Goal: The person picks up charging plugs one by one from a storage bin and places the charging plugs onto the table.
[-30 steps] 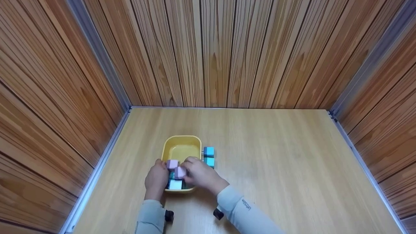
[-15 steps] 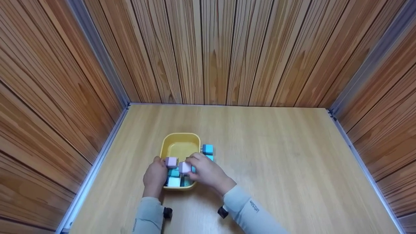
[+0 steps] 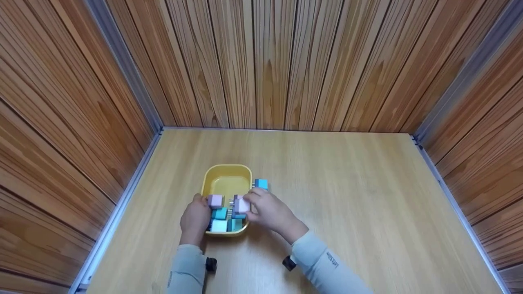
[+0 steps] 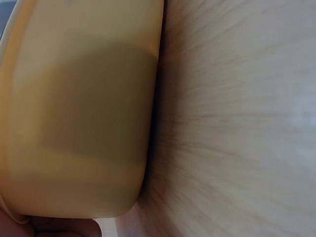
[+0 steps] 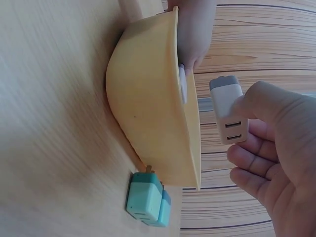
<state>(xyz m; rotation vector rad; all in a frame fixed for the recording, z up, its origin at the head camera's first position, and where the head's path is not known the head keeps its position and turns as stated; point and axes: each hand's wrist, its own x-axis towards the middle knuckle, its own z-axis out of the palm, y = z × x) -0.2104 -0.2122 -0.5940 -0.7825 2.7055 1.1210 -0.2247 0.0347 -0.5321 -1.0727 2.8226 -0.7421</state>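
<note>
In the head view a yellow plastic bin [image 3: 227, 169] stands on the table. My left hand [image 3: 195, 218] grips its left rim; in the left wrist view its fingers [image 4: 69, 227] curl at the bin's edge. Over the bin's right side my right hand [image 3: 276, 214] pinches a pale pink USB charger [image 5: 228, 106], thumb on one face, two USB slots and a grey end showing. Inside the bin, near the left hand, lies another pink charger [image 3: 215, 201]. Teal chargers [image 3: 219, 213] and a pale one [image 3: 219, 226] fill its near end.
Outside the bin's right wall, a blue charger [image 3: 261, 183] and a teal charger [image 5: 144, 196] rest on the table [image 3: 347, 183]. Wood-patterned panels [image 3: 269, 65] enclose the table at the back and both sides.
My right hand has moved to the right with the pink charger, which now shows its prongs pointing left. The left hand has stayed at the bin's rim.
</note>
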